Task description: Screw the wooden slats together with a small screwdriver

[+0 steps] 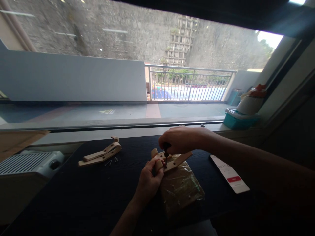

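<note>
My right hand is closed around the dark handle of a screwdriver, whose shaft points down at a hole in a curved wooden piece. With bent fingers, my left hand grips the hooked left end of that same piece. A second wooden part shows just behind it, partly covered by my hands. Both rest on a flat block wrapped in clear plastic. Farther left on the dark table lie two similar hooked wooden pieces with holes, and several small screws beside them.
To the right lies a phone with a lit screen. A teal box with a pale container on top stands on the sill at the far right. Behind the table runs a window ledge. A white slatted unit is at the left.
</note>
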`<state>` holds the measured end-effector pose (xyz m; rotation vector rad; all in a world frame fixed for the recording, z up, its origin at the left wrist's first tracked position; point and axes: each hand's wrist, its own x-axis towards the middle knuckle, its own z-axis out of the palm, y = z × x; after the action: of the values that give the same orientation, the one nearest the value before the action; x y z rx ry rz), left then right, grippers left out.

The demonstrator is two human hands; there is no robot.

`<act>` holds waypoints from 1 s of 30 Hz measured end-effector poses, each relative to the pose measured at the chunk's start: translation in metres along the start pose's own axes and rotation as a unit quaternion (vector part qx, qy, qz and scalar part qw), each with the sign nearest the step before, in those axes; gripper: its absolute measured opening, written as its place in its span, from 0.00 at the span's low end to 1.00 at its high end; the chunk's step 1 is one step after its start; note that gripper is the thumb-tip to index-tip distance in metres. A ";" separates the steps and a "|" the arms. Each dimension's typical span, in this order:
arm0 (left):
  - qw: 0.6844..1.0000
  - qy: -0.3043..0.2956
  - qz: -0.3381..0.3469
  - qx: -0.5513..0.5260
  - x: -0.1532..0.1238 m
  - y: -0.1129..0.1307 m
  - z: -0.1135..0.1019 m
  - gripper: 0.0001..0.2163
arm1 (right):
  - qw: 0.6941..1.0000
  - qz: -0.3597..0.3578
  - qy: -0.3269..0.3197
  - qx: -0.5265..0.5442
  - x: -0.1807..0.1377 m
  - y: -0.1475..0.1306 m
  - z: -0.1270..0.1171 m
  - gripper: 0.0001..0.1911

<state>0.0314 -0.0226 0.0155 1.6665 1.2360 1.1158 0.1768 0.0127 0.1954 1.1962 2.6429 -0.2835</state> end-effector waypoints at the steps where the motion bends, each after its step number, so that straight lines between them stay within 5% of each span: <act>1: 1.000 0.002 -0.003 -0.003 0.000 0.000 0.000 0.09 | 1.000 -0.005 -0.001 0.003 0.000 0.001 0.000 0.14; 12: 0.999 0.015 -0.025 -0.032 0.001 0.001 0.003 0.08 | 0.998 0.006 0.068 -0.003 0.002 0.005 0.017 0.16; 20: 0.995 0.030 -0.058 -0.071 0.005 -0.005 0.010 0.13 | 0.999 -0.024 0.027 -0.002 -0.003 -0.003 0.003 0.10; 30: 0.990 0.094 -0.032 -0.098 0.001 -0.016 0.025 0.14 | 0.996 -0.046 0.063 0.037 -0.002 0.010 0.013 0.10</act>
<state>0.0505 -0.0194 -0.0076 1.3919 1.2435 1.3324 0.1874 0.0144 0.1828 1.1509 2.8247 -0.3347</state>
